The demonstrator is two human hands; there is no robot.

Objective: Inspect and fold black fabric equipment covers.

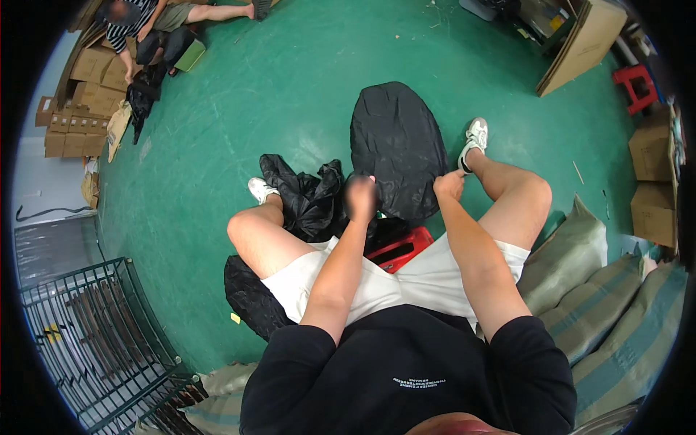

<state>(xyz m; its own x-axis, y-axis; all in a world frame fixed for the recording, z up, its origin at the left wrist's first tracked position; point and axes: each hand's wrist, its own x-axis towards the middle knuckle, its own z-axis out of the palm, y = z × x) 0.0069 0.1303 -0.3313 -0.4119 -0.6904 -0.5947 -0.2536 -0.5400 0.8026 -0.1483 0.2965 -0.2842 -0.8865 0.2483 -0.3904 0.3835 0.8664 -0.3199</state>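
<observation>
A black fabric cover (397,145), oval and slightly wrinkled, is spread in front of me between my feet. Its near right edge is pinched by my right hand (449,185), with the fingers closed. My left hand (361,199) is bunched at the cover's near left edge and appears closed on it, though a blur hides the separate fingers. Crumpled black fabric (304,196) lies just left of that hand, by my left foot. Under me, a red plastic stool (402,250) shows between my thighs.
More black fabric (250,297) lies by my left hip. Stuffed woven sacks (602,304) stand at my right, a green wire rack (94,333) at near left. Cartons (90,101) and a seated person (156,29) are far left. Flattened cardboard (583,43) and another red stool (636,88) are far right.
</observation>
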